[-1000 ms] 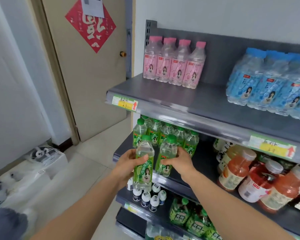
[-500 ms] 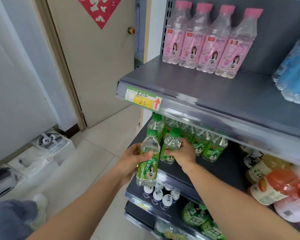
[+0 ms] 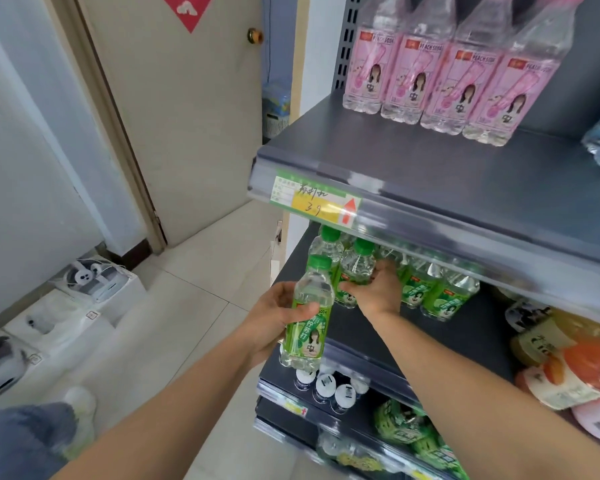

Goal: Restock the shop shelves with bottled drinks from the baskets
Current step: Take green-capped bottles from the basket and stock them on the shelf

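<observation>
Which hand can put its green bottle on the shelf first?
The right hand. Its green bottle is in under the upper shelf, right beside the row on the shelf. The left hand holds the other bottle out in front of the shelf edge, so it probably goes second.

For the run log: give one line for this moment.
left hand: holds front green bottle, off shelf | right hand: grips rear green bottle at middle shelf | step: shelving
</observation>
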